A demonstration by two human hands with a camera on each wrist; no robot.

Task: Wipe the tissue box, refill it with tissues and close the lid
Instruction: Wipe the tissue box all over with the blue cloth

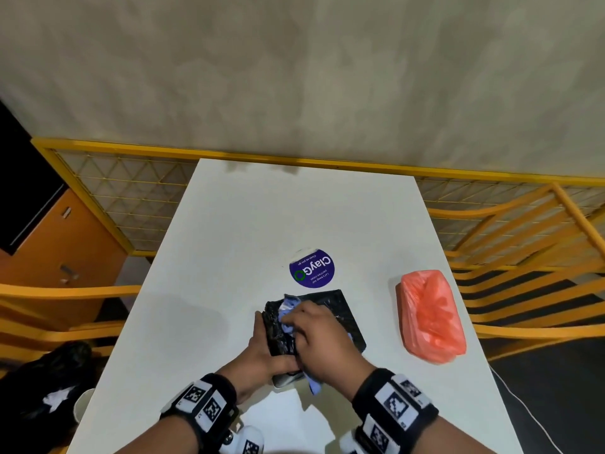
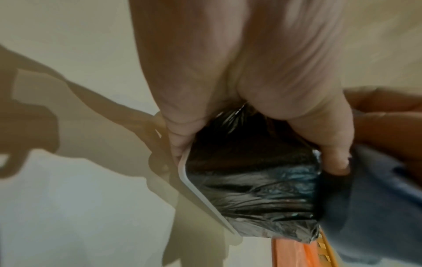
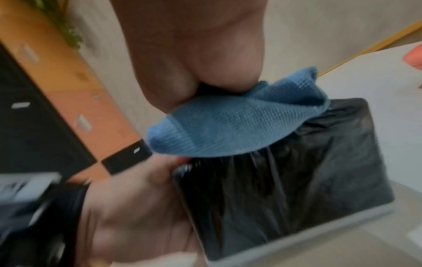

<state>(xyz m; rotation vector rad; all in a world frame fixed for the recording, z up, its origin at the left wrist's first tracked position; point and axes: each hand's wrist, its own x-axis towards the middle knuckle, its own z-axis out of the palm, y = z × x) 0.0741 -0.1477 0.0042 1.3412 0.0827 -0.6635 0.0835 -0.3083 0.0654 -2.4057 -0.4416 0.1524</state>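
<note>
A black tissue box [image 1: 340, 314], wrapped in crinkled shiny film with a pale rim [image 2: 194, 191], stands near the middle of the white table [image 1: 248, 224]. My left hand [image 1: 262, 347] grips its near left end, thumb on top [image 2: 328, 148] and fingers along the side. My right hand [image 1: 319, 342] holds a blue waffle cloth [image 3: 228, 126] bunched under its fingers and presses it onto the top of the box [image 3: 285, 189]. An orange plastic pack of tissues [image 1: 430, 314] lies to the right of the box, apart from it.
A round purple sticker [image 1: 312, 267] sits on the table just beyond the box. Yellow railings and chairs [image 1: 523, 231] flank the table on the right and behind. An orange cabinet [image 1: 55, 244] stands left. A dark bag [image 1: 42, 388] lies at the lower left.
</note>
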